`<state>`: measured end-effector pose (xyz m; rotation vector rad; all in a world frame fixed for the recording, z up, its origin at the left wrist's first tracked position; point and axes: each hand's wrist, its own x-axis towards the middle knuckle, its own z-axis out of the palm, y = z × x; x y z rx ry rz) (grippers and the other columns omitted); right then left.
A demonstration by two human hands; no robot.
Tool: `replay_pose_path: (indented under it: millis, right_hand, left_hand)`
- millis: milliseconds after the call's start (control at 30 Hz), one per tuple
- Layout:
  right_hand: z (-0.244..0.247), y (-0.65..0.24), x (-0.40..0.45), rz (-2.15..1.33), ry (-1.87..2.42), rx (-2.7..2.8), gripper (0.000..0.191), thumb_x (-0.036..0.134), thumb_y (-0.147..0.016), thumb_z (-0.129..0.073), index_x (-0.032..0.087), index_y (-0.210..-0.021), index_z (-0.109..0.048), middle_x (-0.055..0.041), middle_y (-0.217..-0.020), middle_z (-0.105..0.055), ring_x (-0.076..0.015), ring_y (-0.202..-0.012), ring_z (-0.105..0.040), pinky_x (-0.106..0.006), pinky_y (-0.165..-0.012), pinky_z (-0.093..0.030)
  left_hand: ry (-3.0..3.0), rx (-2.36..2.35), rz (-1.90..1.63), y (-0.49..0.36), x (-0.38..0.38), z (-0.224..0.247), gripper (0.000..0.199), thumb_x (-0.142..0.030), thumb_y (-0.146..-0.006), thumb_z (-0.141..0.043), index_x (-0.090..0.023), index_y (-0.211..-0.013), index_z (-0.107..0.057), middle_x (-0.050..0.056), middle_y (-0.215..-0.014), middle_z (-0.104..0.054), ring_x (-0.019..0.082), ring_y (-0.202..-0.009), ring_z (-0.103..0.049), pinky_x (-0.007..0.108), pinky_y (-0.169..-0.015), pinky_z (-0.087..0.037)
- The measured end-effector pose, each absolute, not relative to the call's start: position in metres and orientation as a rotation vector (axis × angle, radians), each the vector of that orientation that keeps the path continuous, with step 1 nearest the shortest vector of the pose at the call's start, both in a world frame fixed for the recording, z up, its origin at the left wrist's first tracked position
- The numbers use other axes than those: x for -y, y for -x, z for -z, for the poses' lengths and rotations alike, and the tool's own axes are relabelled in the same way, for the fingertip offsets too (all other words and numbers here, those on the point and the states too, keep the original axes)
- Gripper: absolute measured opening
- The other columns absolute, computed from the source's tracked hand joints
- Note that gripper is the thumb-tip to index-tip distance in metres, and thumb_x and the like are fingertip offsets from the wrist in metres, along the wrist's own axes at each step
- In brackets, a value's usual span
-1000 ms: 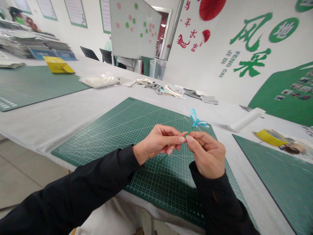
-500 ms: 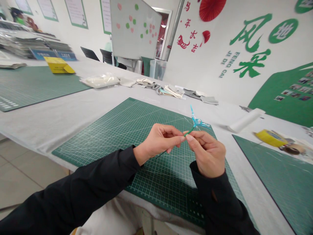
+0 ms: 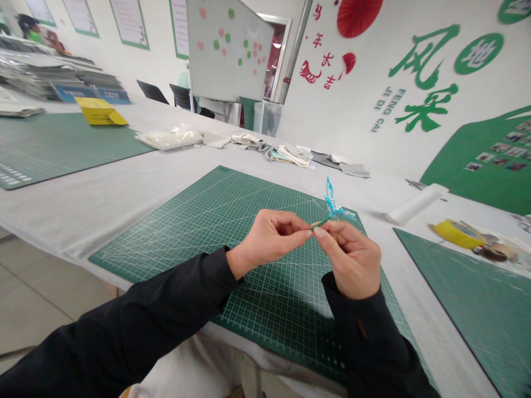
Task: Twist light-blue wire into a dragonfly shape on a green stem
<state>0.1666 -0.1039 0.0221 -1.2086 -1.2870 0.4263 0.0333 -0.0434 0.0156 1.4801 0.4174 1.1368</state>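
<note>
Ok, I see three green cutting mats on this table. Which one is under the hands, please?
The middle cutting mat lies below the left hand and right hand. The left mat lies apart, and the right mat sits by a yellow tape roll.

Count log: central cutting mat (image 3: 166,232): 1 | flanking it: 1 left mat (image 3: 62,149), 1 right mat (image 3: 477,326) | over it: 1 blue wire ornament (image 3: 332,204), 1 left hand (image 3: 269,237), 1 right hand (image 3: 352,260) | beyond it: 2 black chairs (image 3: 151,91), 1 whiteboard (image 3: 228,50) | right of it: 1 tape roll (image 3: 458,233), 1 paper roll (image 3: 417,203)

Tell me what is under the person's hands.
A green cutting mat lies below the left hand and right hand pinching a green stem; the patch directly beneath is hidden by the hands and black sleeves.
</note>
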Motion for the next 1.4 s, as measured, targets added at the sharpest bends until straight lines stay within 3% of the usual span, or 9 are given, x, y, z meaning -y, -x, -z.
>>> replay_pose_path:
  millis: [267, 367, 500, 733, 1100, 1400]
  right_hand:
    - [-0.018, -0.173, 0.103, -0.507, 1.120, 1.301, 0.007, 0.024, -0.077, -0.067, 0.017, -0.079, -0.068, 0.0013, -0.057, -0.059, -0.0060, -0.045, -0.038, -0.023, -0.042, -0.022]
    - [-0.017, -0.177, 0.102, -0.610, 0.996, 1.369, 0.006, 0.021, -0.078, -0.066, 0.018, -0.082, -0.068, 0.0013, -0.059, -0.062, -0.0060, -0.042, -0.041, -0.023, -0.043, -0.031]
    - [-0.019, -0.177, 0.102, -0.817, 0.800, 1.445, 0.006, 0.018, -0.082, -0.061, 0.018, -0.081, -0.067, -0.0010, -0.066, -0.067, -0.0108, -0.046, -0.056, -0.028, -0.051, -0.046]
    - [-0.021, -0.177, 0.102, -0.952, 0.720, 1.466, 0.011, 0.014, -0.083, -0.059, 0.020, -0.083, -0.068, -0.0022, -0.078, -0.070, -0.0136, -0.056, -0.065, -0.030, -0.057, -0.052]
    - [-0.013, -0.185, 0.099, -0.912, 0.835, 1.448, 0.011, 0.021, -0.081, -0.063, 0.022, -0.089, -0.071, -0.0023, -0.070, -0.070, -0.0143, -0.059, -0.064, -0.030, -0.060, -0.051]
    - [-0.013, -0.186, 0.098, -0.798, 0.902, 1.407, 0.013, 0.029, -0.077, -0.068, 0.019, -0.084, -0.072, 0.0022, -0.051, -0.052, -0.0093, -0.045, -0.045, -0.027, -0.051, -0.047]
  left_hand:
    - [-1.403, -0.374, -1.027, -0.032, 0.042, -0.014, 0.020, -0.027, -0.067, -0.075, -0.009, -0.070, -0.065, -0.002, -0.054, -0.057, 0.002, -0.038, -0.038, 0.017, -0.036, -0.024]
    - [-1.271, -0.240, -0.818, -0.027, 0.037, -0.013, 0.019, -0.028, -0.073, -0.070, -0.010, -0.073, -0.065, 0.000, -0.058, -0.062, 0.000, -0.031, -0.037, 0.017, -0.033, -0.023]
    - [-1.157, -0.109, -0.560, -0.021, 0.031, -0.013, 0.017, -0.025, -0.078, -0.064, -0.009, -0.073, -0.065, 0.003, -0.063, -0.065, 0.000, -0.030, -0.038, 0.016, -0.031, -0.018]
    - [-1.108, -0.120, -0.440, -0.018, 0.030, -0.014, 0.016, -0.024, -0.077, -0.065, -0.008, -0.079, -0.067, 0.001, -0.058, -0.063, -0.001, -0.031, -0.036, 0.013, -0.028, -0.016]
    - [-1.132, -0.139, -0.500, -0.018, 0.034, -0.015, 0.013, -0.021, -0.074, -0.068, -0.008, -0.075, -0.065, -0.001, -0.057, -0.063, 0.000, -0.030, -0.039, 0.013, -0.027, -0.019]
    - [-1.159, -0.153, -0.539, -0.019, 0.033, -0.014, 0.014, -0.023, -0.073, -0.069, -0.009, -0.074, -0.065, -0.001, -0.056, -0.062, 0.000, -0.030, -0.037, 0.013, -0.028, -0.021]
